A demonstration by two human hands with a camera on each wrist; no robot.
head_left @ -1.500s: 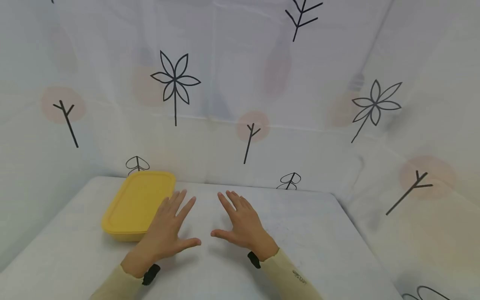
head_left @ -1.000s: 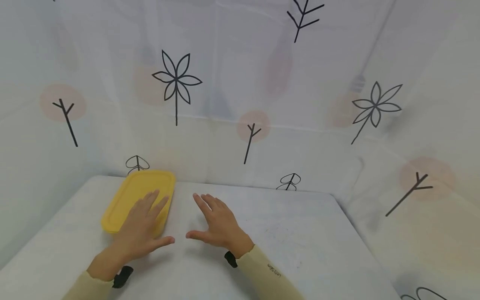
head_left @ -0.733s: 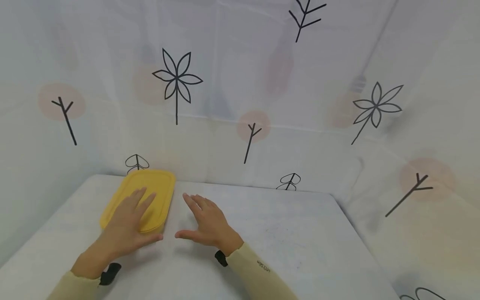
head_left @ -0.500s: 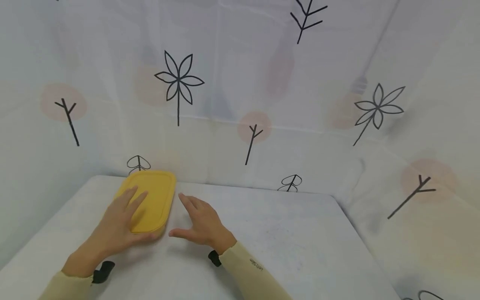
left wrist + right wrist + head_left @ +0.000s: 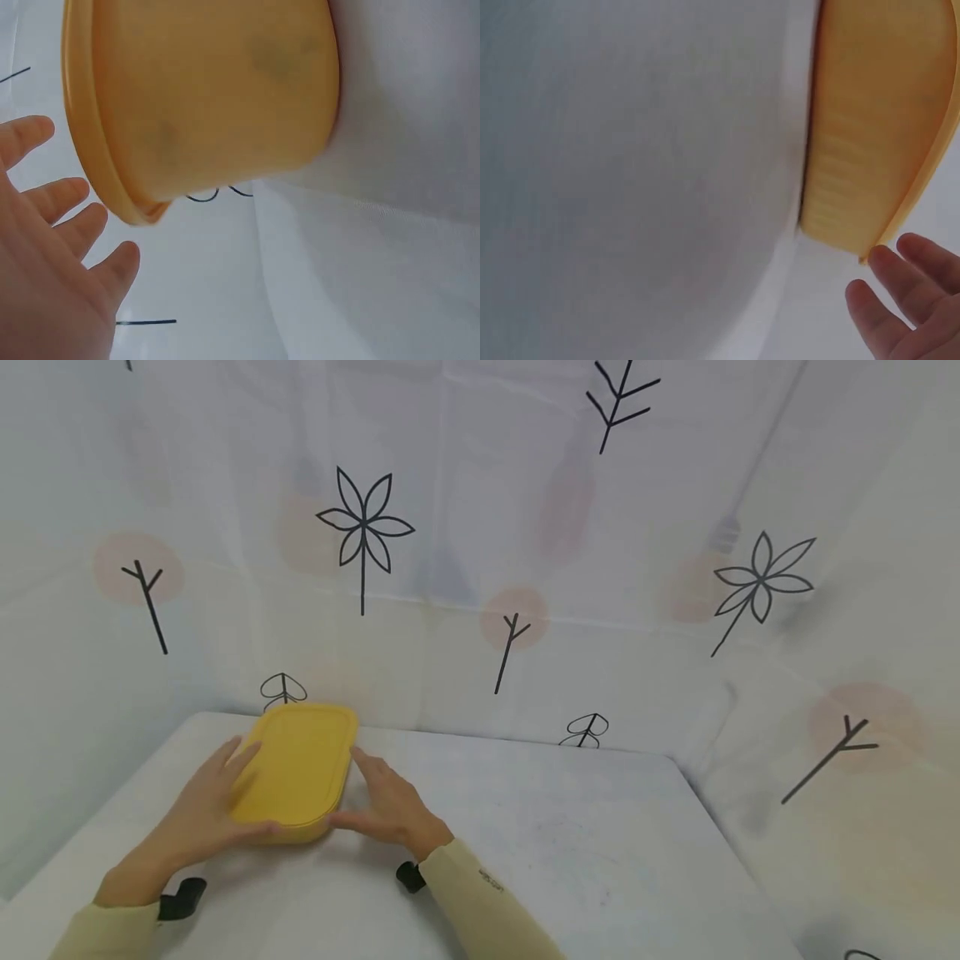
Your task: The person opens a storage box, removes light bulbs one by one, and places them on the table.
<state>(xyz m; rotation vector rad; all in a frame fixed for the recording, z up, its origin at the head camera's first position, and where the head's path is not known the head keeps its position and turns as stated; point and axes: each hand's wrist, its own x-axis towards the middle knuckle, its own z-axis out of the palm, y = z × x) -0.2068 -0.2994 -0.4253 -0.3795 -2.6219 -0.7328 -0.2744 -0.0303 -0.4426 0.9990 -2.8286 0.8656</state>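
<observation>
A yellow plastic food container with a lid [image 5: 296, 768] stands on the white-covered table at the left in the head view. My left hand [image 5: 197, 814], fingers spread, is at its left side and overlaps the lid's near left corner there. My right hand [image 5: 390, 806] reaches to its right side, with thumb and fingertips right at the rim. In the left wrist view the container's wall [image 5: 210, 97] fills the top, and the left fingers [image 5: 58, 199] are close by the lid edge. The right wrist view shows the right fingertips [image 5: 885, 262] near the lid's corner.
The white tabletop [image 5: 570, 843] stretches to the right of the container. White fabric with printed flowers and twigs [image 5: 465, 527] hangs behind the table and at both sides. Dark straps [image 5: 183, 899] show at the sleeve cuffs.
Both hands have moved left to the container. The left hand passed over it from its right to its left side; the right hand came up to its right side. The container stays in place.
</observation>
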